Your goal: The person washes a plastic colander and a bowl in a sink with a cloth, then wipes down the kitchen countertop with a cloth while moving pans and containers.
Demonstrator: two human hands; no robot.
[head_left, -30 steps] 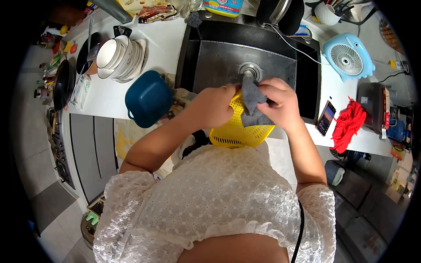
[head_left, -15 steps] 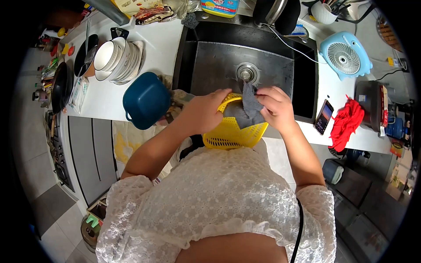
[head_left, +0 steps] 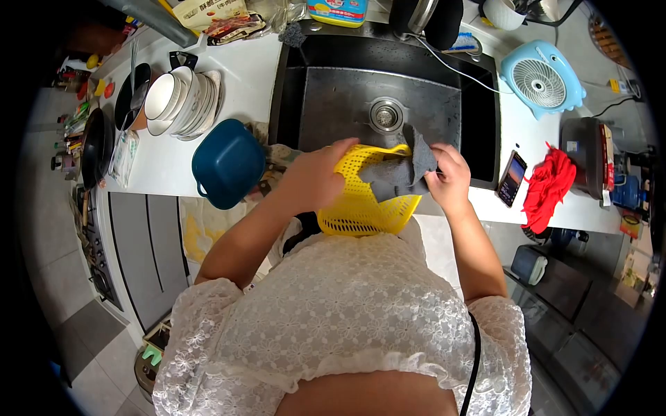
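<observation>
A yellow perforated basket (head_left: 368,218) is tilted at the front edge of the dark sink (head_left: 333,104), close to my body. My left hand (head_left: 316,177) grips its left rim, fingers closed round it. Inside and over the right rim is a grey cloth (head_left: 392,182). My right hand (head_left: 449,173) pinches the cloth's right part at the basket's right side, where a folded end sticks up toward the sink. The drain (head_left: 386,116) lies just beyond the basket.
Left of the sink stand a blue basin (head_left: 229,163) and stacked white bowls and plates (head_left: 187,104). On the right are a phone (head_left: 512,179), a red cloth (head_left: 549,191) and a light-blue fan (head_left: 543,80). A white cable (head_left: 461,73) crosses the sink's right back corner.
My right hand has moved a little right with its part of the grey cloth, away from in front of the drain. More of the basket's inner wall shows. My left hand still holds the rim.
</observation>
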